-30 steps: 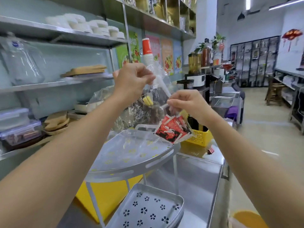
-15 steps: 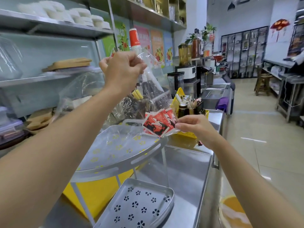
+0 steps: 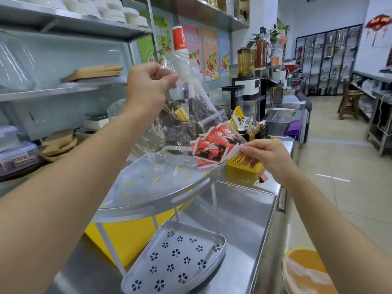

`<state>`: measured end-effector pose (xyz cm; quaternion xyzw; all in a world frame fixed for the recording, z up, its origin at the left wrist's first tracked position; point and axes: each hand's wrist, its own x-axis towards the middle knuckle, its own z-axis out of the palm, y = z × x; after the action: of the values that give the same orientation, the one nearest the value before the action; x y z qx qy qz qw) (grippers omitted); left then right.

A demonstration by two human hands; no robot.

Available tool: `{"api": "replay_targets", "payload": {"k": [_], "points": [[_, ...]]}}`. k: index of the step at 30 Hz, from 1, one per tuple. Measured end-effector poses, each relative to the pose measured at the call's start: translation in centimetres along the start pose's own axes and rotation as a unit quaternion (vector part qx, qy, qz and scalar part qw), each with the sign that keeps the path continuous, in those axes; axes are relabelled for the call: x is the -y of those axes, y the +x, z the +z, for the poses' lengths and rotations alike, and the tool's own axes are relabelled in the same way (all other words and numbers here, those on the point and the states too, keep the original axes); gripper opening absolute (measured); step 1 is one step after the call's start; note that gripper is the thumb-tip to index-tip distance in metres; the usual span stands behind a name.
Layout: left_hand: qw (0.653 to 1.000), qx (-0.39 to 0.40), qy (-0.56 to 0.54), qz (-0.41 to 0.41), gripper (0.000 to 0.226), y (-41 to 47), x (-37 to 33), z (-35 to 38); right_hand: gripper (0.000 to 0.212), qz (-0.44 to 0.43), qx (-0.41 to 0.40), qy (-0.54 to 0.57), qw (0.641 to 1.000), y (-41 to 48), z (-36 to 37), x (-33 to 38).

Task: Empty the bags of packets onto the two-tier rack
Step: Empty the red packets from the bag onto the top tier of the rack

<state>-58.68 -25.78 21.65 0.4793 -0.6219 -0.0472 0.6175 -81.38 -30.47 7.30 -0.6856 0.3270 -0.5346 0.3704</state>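
Observation:
A clear plastic bag hangs stretched above the two-tier rack. My left hand pinches its upper end, raised high. My right hand grips the bag's lower corner, out past the rack's right edge. Several red, black and white packets are bunched inside the bag near that lower corner, just above the top tier's rim. The grey quarter-round rack has a top tier covered with clear film and a perforated bottom tier with nothing in it.
The rack stands on a steel counter. A yellow basket of utensils sits behind my right hand. A sleeve of paper cups and other bags stand behind the rack. Wall shelves are to the left, an orange bin at lower right.
My right hand has pulled the bag's lower corner down and to the right, tilting the packets from in front of me toward the rack's right edge. My left hand stays high.

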Motion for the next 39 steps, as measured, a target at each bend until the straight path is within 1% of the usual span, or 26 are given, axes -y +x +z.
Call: {"api": "replay_targets", "payload": {"k": [2, 5, 7, 9, 11, 14, 20, 22, 24, 27, 32, 35, 37, 39], "points": [[0.999, -0.019, -0.018, -0.029, 0.018, 0.0, 0.4, -0.8, 0.012, -0.013, 0.005, -0.041, 0.999, 0.8, -0.2, 0.9], [0.995, -0.055, -0.046, -0.068, 0.02, 0.1, 1.1, -2.1, 0.014, -0.03, -0.021, -0.052, 0.998, 2.3, -0.1, 2.4], [0.993, -0.069, -0.053, -0.075, 0.02, 0.3, 1.4, -2.9, 0.015, -0.041, -0.044, -0.048, 0.997, 3.3, -0.1, 3.6], [0.992, -0.079, -0.053, -0.08, 0.021, 0.5, 1.6, -3.8, 0.011, -0.055, -0.055, -0.049, 0.996, 4.4, 0.0, 4.7], [0.992, -0.086, -0.045, -0.086, 0.021, 0.8, 1.6, -4.8, 0.011, -0.056, -0.051, -0.057, 0.995, 5.6, 0.0, 5.9], [0.989, -0.097, -0.061, -0.098, 0.022, 0.8, 1.6, -6.0, 0.015, -0.064, -0.05, -0.077, 0.994, 7.4, 0.1, 7.7], [0.988, -0.124, -0.044, -0.086, 0.02, 0.4, 2.0, -7.9, 0.018, -0.109, -0.074, -0.118, 0.984, 10.0, 0.9, 11.1], [0.988, -0.122, -0.04, -0.086, 0.021, 0.1, 2.1, -8.2, 0.019, -0.114, -0.08, -0.101, 0.985, 10.8, 1.2, 11.6], [0.987, -0.124, -0.047, -0.089, 0.02, -0.1, 2.2, -8.5, 0.012, -0.107, -0.091, -0.084, 0.987, 11.5, 1.6, 12.1], [0.985, -0.13, -0.061, -0.091, 0.018, -0.1, 2.0, -9.0, 0.021, -0.116, -0.098, -0.056, 0.987, 12.3, 2.7, 13.0], [0.983, -0.16, -0.06, -0.069, 0.019, 1.2, 1.2, -10.4, 0.025, -0.14, -0.122, -0.056, 0.981, 13.5, 4.3, 14.9], [0.986, -0.139, -0.051, -0.076, 0.016, 1.4, 1.4, -11.1, 0.031, -0.149, -0.141, -0.058, 0.977, 14.5, 5.3, 15.6], [0.99, -0.095, -0.042, -0.096, 0.013, 1.1, 1.9, -11.4, 0.031, -0.152, -0.143, -0.074, 0.975, 15.0, 5.8, 15.6], [0.99, -0.046, -0.031, -0.133, 0.016, 0.7, 2.8, -11.7, 0.031, -0.159, -0.144, -0.073, 0.974, 15.5, 6.2, 15.2]]}}
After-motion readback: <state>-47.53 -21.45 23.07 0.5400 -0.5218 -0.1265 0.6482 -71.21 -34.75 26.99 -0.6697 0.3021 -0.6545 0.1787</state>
